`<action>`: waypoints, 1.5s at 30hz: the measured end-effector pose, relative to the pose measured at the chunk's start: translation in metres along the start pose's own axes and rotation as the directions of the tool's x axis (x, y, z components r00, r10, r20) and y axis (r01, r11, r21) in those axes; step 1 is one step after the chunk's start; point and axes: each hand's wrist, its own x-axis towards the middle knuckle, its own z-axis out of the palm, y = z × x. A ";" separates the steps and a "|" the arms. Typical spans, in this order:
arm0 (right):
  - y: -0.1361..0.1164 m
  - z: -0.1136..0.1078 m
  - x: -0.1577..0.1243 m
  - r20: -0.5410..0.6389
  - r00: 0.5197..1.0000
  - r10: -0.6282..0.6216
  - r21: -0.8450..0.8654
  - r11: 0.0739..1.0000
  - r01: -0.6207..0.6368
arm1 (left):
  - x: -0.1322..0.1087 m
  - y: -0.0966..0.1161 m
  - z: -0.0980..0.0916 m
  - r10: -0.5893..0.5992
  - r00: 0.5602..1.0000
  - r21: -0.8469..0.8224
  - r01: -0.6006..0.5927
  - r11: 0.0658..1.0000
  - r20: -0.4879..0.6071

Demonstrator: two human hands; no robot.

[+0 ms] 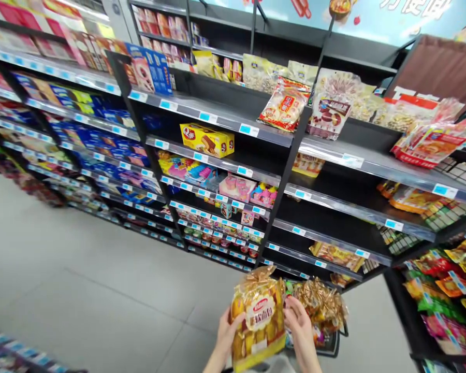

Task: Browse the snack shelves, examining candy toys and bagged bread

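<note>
A gold-and-clear bag of soft bread rolls, its top gathered into a ruffle, is held upright in front of me at the lower middle. My left hand grips its left side, thumb across the front. At the right edge of the bag, my right hand has its fingers bent against the plastic; the fingertips are partly hidden. Just behind the right hand, a black shopping basket carries more gold-topped bags and some colourful packets.
Shelving with price tags runs across the view, holding a yellow box, a red-and-white snack bag and a packaged bread bag. A rack of packets stands at right. Grey tiled floor spreads at left.
</note>
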 end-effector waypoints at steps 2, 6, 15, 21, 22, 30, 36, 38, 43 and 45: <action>0.011 -0.014 0.010 -0.093 0.994 -0.055 -0.098 0.994 0.046 | -0.002 0.009 0.005 -0.069 0.997 -0.089 0.071 0.993 0.025; 0.016 -0.027 0.013 0.111 0.993 0.027 -0.135 0.991 -0.012 | -0.007 0.030 0.016 -0.171 0.984 -0.153 0.176 0.972 0.046; -0.015 0.005 -0.007 0.190 0.979 0.070 -0.004 0.997 -0.071 | -0.012 0.073 0.015 -0.138 0.946 -0.118 0.179 0.977 0.294; -0.022 0.016 -0.011 -0.006 0.997 0.081 0.137 0.987 -0.080 | -0.012 0.067 0.013 -0.094 0.883 -0.001 0.106 0.994 0.460; -0.024 0.016 -0.010 -0.027 0.997 0.076 0.129 0.989 -0.072 | -0.014 0.064 0.014 -0.081 0.885 0.001 0.090 0.996 0.459; -0.027 0.009 -0.012 -0.069 0.994 0.081 0.030 0.996 -0.079 | -0.026 0.058 0.026 -0.069 0.915 0.034 0.061 0.998 0.398; -0.022 0.013 -0.016 -0.098 0.981 0.165 0.091 0.983 -0.157 | -0.025 0.062 0.026 -0.105 0.909 0.051 0.092 0.994 0.404; -0.023 0.013 -0.016 -0.110 0.976 0.187 0.114 0.978 -0.174 | -0.025 0.063 0.028 -0.121 0.906 0.052 0.109 0.993 0.405; -0.026 0.011 -0.014 -0.104 0.973 0.205 0.158 0.970 -0.187 | -0.027 0.066 0.034 -0.144 0.902 -0.011 0.162 0.987 0.406; -0.028 0.011 -0.014 -0.106 0.973 0.206 0.165 0.968 -0.187 | -0.027 0.066 0.036 -0.157 0.899 -0.029 0.184 0.982 0.408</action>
